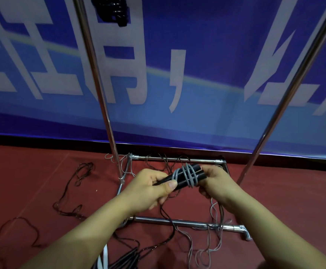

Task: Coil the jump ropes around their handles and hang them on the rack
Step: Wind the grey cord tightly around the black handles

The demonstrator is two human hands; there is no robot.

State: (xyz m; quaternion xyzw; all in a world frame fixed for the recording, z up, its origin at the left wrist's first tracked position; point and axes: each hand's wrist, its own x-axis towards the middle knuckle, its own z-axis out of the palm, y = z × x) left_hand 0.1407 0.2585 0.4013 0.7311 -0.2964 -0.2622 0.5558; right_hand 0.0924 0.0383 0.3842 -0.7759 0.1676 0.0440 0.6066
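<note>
My left hand [150, 188] grips the near end of a pair of black jump-rope handles [195, 172] held side by side. A grey rope [187, 175] is wound around them in several turns. My right hand [216, 181] holds the far end of the handles and the loose grey rope, which trails down to the floor [213, 208]. A coiled black jump rope [112, 10] hangs at the top of the metal rack [98, 80].
The rack's chrome base frame [177, 222] lies on the red floor under my hands. Loose dark ropes [75, 193] and grey ropes [206, 249] sprawl around it. More black handles [127, 257] lie near my left forearm. A blue banner [206, 65] stands behind.
</note>
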